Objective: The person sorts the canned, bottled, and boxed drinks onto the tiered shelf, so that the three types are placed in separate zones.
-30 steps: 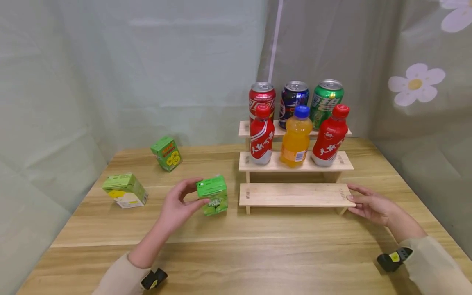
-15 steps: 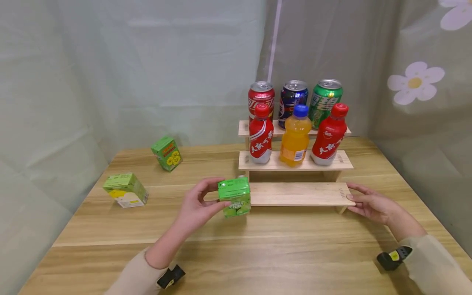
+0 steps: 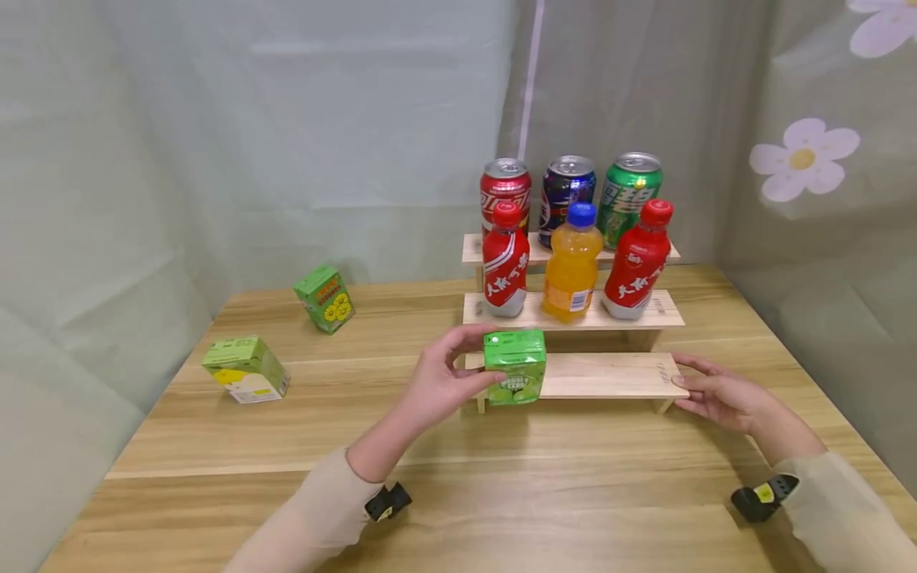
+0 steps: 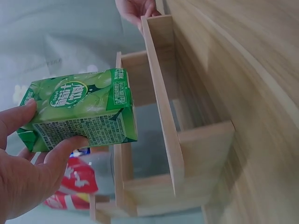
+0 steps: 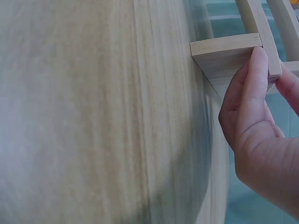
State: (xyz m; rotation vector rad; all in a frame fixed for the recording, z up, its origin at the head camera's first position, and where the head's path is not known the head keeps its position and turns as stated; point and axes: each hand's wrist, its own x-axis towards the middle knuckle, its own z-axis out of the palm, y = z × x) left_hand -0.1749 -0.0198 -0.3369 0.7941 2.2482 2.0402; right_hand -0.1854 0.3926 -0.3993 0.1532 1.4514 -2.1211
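Note:
My left hand (image 3: 446, 379) grips a green juice box (image 3: 516, 368) by its left side, thumb in front. In the head view the box covers part of the left end of a wooden rack's lowest shelf (image 3: 605, 374). From the left wrist view, the box (image 4: 77, 109) is apart from the shelf board (image 4: 161, 102), on its upper side. My right hand (image 3: 727, 402) holds the right end of that lowest shelf; the right wrist view has its thumb and fingers pinching the board's corner (image 5: 273, 67).
On the middle shelf stand two red bottles (image 3: 505, 267) (image 3: 637, 267) and an orange drink bottle (image 3: 573, 267). Red (image 3: 505, 187), dark blue (image 3: 567, 191) and green cans (image 3: 630, 195) line the top shelf. Two more drink cartons (image 3: 247, 370) (image 3: 325, 300) sit at the table's left.
My left hand has carried the green juice box rightward from beside the rack to the lowest shelf's left part. The right hand keeps its hold on the shelf end.

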